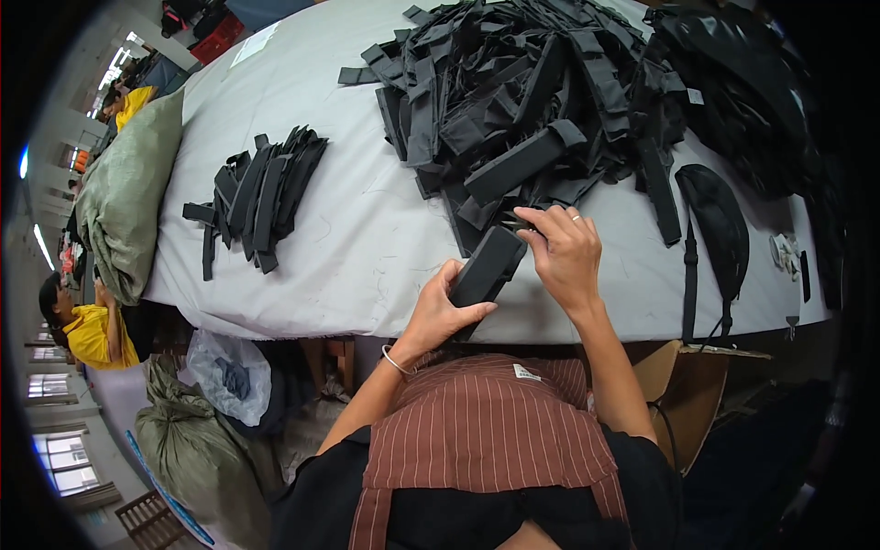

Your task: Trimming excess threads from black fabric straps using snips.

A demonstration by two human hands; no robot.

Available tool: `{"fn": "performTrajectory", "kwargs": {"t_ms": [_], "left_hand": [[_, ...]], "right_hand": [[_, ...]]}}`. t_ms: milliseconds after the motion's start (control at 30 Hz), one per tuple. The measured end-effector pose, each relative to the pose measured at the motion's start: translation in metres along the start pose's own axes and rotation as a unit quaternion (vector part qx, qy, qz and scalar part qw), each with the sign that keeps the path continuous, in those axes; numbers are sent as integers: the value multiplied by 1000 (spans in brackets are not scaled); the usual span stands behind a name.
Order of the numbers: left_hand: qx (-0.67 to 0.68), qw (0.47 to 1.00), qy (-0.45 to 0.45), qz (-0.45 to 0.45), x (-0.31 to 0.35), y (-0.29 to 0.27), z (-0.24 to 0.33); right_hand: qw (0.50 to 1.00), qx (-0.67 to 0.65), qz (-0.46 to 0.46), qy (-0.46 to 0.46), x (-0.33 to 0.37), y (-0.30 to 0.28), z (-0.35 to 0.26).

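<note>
My left hand (438, 312) is wrapped round a black padded fabric strip (490, 261), thumb on the near side and fingers on the far side. The strip is tilted, its upper end pointing away from me. At that end my right hand (564, 252) pinches small thread snips (513, 220); only their metal tips show and the rest is hidden in the fingers. Just beyond both hands lies a large heap of similar black strips (513, 110). To the left, apart from it, is a smaller stack of black strips (261, 197).
A pale cloth covers the table (353, 247). On the right lie a black waist bag (720, 229) and a pile of shiny black bags (742, 92). A cardboard box (683, 385) stands below the edge. Stuffed sacks (197, 440) and people in yellow (101, 335) are at left.
</note>
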State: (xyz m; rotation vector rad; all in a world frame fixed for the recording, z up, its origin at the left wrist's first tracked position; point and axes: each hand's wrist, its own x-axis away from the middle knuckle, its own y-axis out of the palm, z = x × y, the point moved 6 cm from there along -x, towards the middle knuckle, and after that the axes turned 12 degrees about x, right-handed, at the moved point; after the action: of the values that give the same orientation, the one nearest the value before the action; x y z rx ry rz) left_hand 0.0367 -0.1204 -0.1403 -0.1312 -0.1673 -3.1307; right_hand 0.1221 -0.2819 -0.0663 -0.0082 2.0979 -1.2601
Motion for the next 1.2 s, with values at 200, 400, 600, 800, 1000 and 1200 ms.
{"fn": "performTrajectory", "kwargs": {"t_ms": [200,400,600,800,1000,1200], "left_hand": [[-13,998,-52,-26,1,0,-8],[-39,998,-45,-33,0,-3,-7],[-84,994,-56,-43,4,4,4],[-154,985,-7,-76,16,9,33],[-196,953,14,-229,39,11,68],[-399,902,118,-116,27,-11,75]], "right_hand": [[995,63,-1,-76,-11,8,-9],[998,45,7,-39,-6,2,3],[996,59,3,-64,-11,-2,-3],[992,28,-55,-110,-10,8,-10],[992,-16,-117,-35,21,2,-4],[780,-544,-251,183,47,4,-22]]}}
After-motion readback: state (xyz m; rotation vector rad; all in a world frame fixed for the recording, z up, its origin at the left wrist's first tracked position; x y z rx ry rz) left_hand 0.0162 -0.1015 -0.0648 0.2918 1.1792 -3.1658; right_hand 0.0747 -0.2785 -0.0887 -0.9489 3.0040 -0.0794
